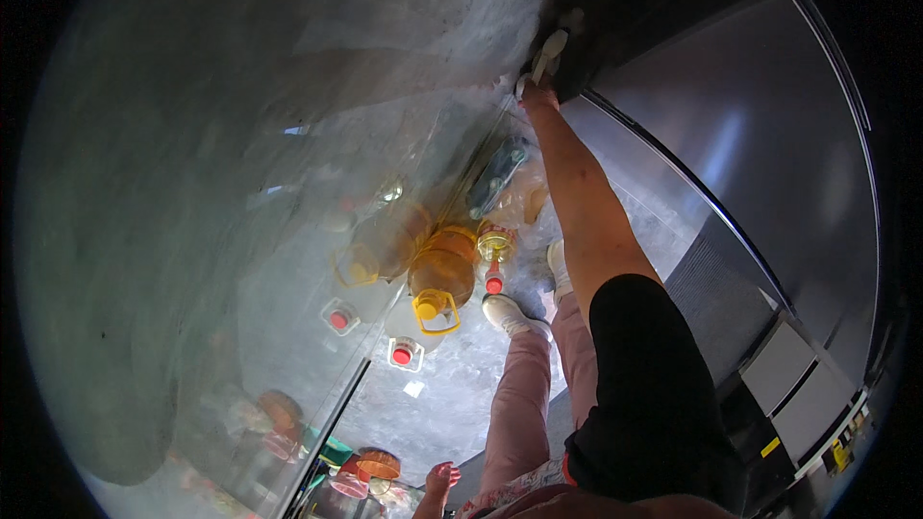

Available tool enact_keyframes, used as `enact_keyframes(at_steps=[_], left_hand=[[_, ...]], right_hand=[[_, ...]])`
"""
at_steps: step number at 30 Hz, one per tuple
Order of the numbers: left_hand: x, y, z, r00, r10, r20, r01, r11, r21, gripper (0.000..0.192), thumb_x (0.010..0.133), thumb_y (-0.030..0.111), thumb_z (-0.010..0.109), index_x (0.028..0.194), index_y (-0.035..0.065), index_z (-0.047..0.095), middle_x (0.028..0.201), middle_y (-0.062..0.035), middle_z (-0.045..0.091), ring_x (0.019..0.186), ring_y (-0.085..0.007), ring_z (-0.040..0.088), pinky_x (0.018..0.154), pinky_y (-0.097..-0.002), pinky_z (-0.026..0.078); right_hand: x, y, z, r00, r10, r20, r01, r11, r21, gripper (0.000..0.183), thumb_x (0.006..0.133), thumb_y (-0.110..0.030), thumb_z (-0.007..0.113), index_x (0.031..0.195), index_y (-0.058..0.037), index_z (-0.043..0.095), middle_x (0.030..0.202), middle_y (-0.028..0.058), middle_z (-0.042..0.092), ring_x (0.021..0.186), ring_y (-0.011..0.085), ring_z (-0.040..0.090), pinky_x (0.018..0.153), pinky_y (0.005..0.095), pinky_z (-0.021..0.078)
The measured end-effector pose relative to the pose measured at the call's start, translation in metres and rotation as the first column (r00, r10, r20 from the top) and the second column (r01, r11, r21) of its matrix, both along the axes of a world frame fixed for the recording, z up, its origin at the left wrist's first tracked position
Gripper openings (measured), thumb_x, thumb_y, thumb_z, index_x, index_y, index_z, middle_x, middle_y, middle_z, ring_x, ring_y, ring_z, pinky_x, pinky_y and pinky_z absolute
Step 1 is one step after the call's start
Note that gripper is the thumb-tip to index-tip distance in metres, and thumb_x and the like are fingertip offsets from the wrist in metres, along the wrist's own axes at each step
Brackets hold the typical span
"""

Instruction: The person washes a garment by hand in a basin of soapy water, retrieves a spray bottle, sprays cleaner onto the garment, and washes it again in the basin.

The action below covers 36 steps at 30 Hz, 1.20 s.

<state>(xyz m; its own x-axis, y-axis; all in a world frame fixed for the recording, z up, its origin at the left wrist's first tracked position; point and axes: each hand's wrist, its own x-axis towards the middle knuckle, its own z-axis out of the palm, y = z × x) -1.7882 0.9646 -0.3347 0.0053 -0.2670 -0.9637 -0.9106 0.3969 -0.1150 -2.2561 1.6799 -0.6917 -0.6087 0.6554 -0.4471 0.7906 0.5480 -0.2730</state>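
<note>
My right hand (541, 92) reaches far forward to a dark corner beside a glossy grey wall (216, 158). It is closed around a pale handled tool (551, 52); shadow hides its exact kind. My left hand (441, 477) hangs low near my hip with loosely bent fingers and nothing visible in it. Below my right arm, on the floor, stand a large amber oil jug (441, 270) with a yellow cap and handle, a smaller red-capped bottle (496, 249), and a clear jug (404, 353) with a white handle and red cap.
A clear plastic bag (515, 198) and a bluish transparent container (497, 174) lie along the wall's base. At lower left are an orange-brown basket (378, 463) and a green container (335, 450). A smooth dark panel with a metal edge (678, 180) stands at right. The wall mirrors the jugs.
</note>
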Motion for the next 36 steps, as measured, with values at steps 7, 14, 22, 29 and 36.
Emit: enact_keyframes(at_steps=[7, 14, 22, 29, 36], left_hand=[[-0.031, 0.012, 0.0, 0.997, -0.042, -0.06, 0.044, 0.998, 0.033, 0.029, 0.094, 0.026, 0.052, 0.115, 0.0058, 0.055, 0.096, -0.0114, 0.066, 0.078, -0.0192, 0.065, 0.068, -0.0307, 0.052], [-0.05, 0.021, -0.017, 0.994, -0.092, -0.061, 0.096, 0.993, 0.071, 0.03, 0.095, 0.025, 0.05, 0.117, 0.0043, 0.053, 0.097, -0.014, 0.066, 0.082, -0.022, 0.066, 0.072, -0.032, 0.052], [-0.036, -0.082, -0.075, 0.995, 0.097, -0.037, -0.095, 0.994, 0.05, 0.031, 0.095, 0.025, 0.05, 0.12, 0.0061, 0.052, 0.098, -0.0135, 0.066, 0.079, -0.02, 0.066, 0.063, -0.0307, 0.054], [-0.034, -0.06, -0.09, 0.962, -0.01, -0.274, 0.025, 0.998, 0.051, 0.027, 0.094, 0.023, 0.052, 0.114, 0.0041, 0.054, 0.092, -0.0139, 0.067, 0.073, -0.0206, 0.066, 0.062, -0.031, 0.053], [-0.069, -0.056, -0.055, 0.947, 0.321, 0.031, -0.323, 0.941, 0.101, 0.028, 0.093, 0.023, 0.055, 0.113, 0.0044, 0.055, 0.092, -0.0145, 0.067, 0.076, -0.0225, 0.067, 0.064, -0.0323, 0.054]], right_hand=[[0.018, -0.07, 0.09, 0.805, -0.593, 0.014, 0.575, 0.773, -0.267, 0.05, 0.086, -0.043, 0.042, 0.118, -0.0054, 0.047, 0.113, 0.0205, 0.061, 0.107, 0.0367, 0.059, 0.091, 0.0432, 0.0467], [-0.003, -0.05, 0.091, 0.7, -0.706, 0.103, 0.703, 0.657, -0.273, 0.071, 0.086, -0.056, 0.042, 0.135, -0.0042, 0.04, 0.127, 0.0244, 0.051, 0.12, 0.037, 0.049, 0.099, 0.0435, 0.04], [-0.067, 0.031, 0.051, 0.675, -0.715, -0.182, 0.64, 0.69, -0.338, 0.064, 0.084, -0.047, 0.054, 0.128, -0.002, 0.047, 0.131, 0.023, 0.048, 0.123, 0.0351, 0.046, 0.103, 0.0416, 0.0372], [-0.057, 0.022, 0.045, 0.651, -0.705, -0.279, 0.668, 0.708, -0.23, 0.061, 0.083, -0.044, 0.057, 0.128, -0.0034, 0.048, 0.131, 0.0223, 0.048, 0.122, 0.0357, 0.046, 0.103, 0.0418, 0.0371], [-0.049, 0.014, 0.051, 0.642, -0.71, -0.291, 0.686, 0.701, -0.196, 0.059, 0.082, -0.04, 0.059, 0.128, -0.0048, 0.049, 0.132, 0.0216, 0.048, 0.122, 0.0362, 0.047, 0.103, 0.0419, 0.0371]])
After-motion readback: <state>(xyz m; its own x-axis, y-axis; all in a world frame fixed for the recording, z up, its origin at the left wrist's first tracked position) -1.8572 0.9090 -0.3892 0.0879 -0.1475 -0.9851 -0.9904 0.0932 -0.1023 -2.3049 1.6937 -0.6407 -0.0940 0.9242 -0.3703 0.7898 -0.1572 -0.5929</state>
